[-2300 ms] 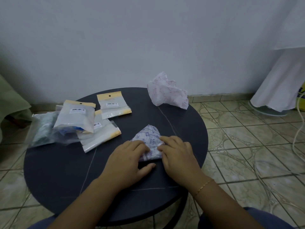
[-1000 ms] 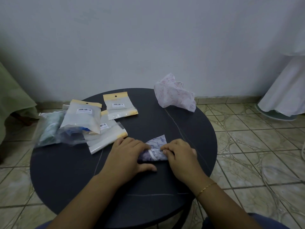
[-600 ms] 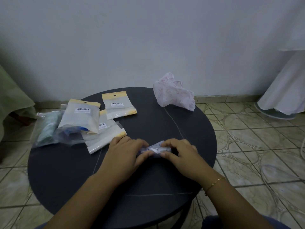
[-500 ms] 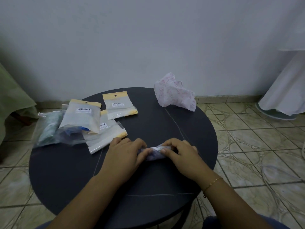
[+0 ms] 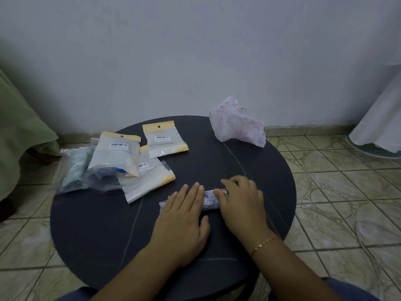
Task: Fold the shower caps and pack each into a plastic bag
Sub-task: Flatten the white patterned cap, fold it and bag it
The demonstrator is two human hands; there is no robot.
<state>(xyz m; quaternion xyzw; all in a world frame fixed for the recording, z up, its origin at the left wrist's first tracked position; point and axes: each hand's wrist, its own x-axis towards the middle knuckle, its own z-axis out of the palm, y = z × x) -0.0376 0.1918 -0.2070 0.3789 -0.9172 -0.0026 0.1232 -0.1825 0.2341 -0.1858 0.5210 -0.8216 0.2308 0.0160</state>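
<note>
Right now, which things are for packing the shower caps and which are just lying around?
For the job:
- blue shower cap, folded small, under the left hand and right hand
- pink shower cap, still crumpled
- plastic bags
- table

Just lying about:
- green cloth
- white cloth
- gold bracelet

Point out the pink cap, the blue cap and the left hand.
pink cap [image 5: 236, 129]: head view, middle of the crumpled heap.
blue cap [image 5: 210, 199]: head view, strip showing between the hands.
left hand [image 5: 184, 216]: head view, back of the hand.
</note>
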